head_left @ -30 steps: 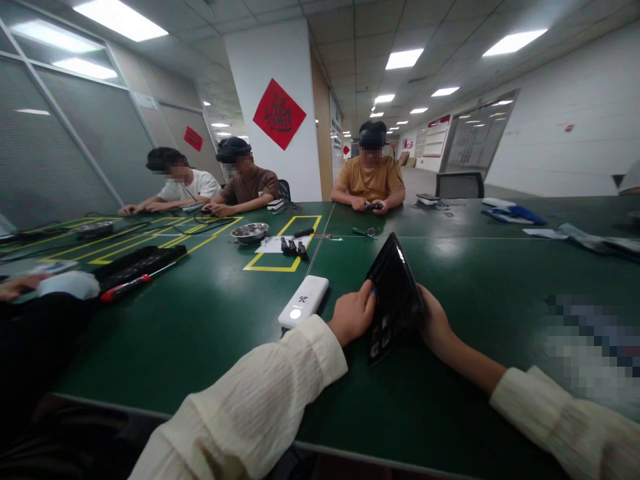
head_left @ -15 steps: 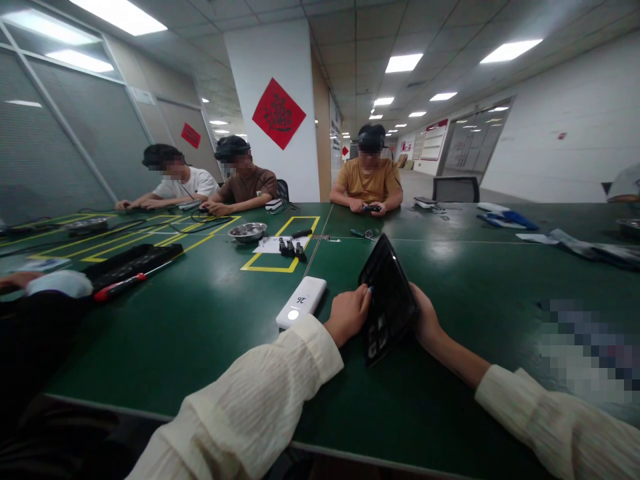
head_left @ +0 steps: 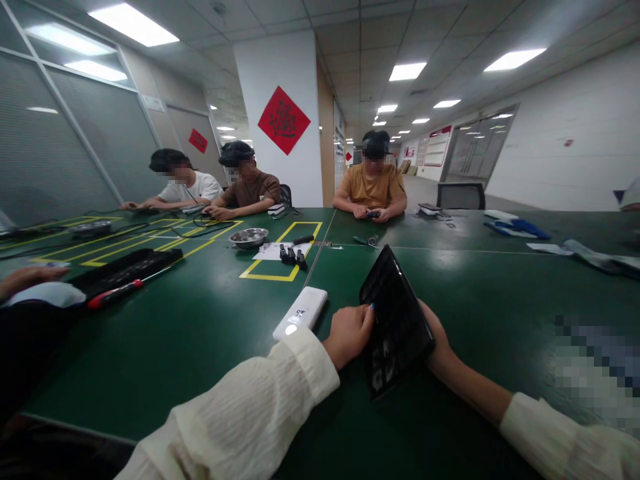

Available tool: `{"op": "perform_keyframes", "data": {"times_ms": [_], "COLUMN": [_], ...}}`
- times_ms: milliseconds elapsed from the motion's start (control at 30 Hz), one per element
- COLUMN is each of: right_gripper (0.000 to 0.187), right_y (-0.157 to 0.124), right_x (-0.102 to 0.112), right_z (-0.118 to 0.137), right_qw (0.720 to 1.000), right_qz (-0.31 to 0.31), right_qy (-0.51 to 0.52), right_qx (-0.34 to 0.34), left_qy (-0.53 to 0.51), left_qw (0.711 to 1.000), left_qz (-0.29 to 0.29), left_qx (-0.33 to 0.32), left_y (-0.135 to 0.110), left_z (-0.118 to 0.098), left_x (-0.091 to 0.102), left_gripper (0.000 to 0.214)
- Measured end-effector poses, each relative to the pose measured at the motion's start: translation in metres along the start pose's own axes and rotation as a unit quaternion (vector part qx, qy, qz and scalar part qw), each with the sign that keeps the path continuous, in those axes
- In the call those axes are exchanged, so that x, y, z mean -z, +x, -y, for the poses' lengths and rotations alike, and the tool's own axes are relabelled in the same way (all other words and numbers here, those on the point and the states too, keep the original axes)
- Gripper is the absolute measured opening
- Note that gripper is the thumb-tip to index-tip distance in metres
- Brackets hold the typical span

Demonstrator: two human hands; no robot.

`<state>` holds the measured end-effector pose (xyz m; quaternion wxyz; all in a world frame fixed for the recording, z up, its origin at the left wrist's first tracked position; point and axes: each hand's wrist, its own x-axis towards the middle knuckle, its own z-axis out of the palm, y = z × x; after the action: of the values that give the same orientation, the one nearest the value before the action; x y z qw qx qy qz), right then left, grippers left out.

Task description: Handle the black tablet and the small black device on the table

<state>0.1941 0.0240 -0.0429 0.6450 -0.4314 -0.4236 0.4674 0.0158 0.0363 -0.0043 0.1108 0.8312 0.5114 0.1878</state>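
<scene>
A black panel-like tray (head_left: pixel 395 327) with moulded recesses stands tilted on edge above the green table (head_left: pixel 450 287). My right hand (head_left: pixel 437 337) grips it by the right side, with most fingers hidden behind. My left hand (head_left: pixel 349 335) is closed in a pinch at the tray's left face, and a small blue spot shows at the fingertips. What the pinch holds, if anything, I cannot make out. Just left of that hand lies a white power bank (head_left: pixel 301 313) with a number on it, its near end partly covered by my sleeve.
Further off are a metal bowl (head_left: pixel 249 238), several small black parts (head_left: pixel 293 256) on paper, and pliers (head_left: pixel 365 241). At left lie a black case (head_left: pixel 135 270) and a red-handled screwdriver (head_left: pixel 115 294) near another person's hand (head_left: pixel 30 280). Several people sit around the table.
The view has tipped up slightly, so the scene sits lower. The tray has turned a little, its right edge now nearer me. Both hands stay at it.
</scene>
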Motion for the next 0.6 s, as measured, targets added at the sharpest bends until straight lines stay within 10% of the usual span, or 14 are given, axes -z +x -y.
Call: {"op": "perform_keyframes", "data": {"times_ms": [600], "right_gripper": [0.039], "right_y": [-0.012], "right_x": [-0.014], "right_z": [0.027], "right_qw": [0.998], "right_qz": [-0.025], "right_qy": [-0.047], "right_qx": [-0.034], "left_qy": [0.028], "left_qw": [0.999], "left_qz": [0.032], "left_qx": [0.011], "left_y": [-0.013], "left_z": [-0.005], "left_x": [0.01], "left_gripper": [0.04]}}
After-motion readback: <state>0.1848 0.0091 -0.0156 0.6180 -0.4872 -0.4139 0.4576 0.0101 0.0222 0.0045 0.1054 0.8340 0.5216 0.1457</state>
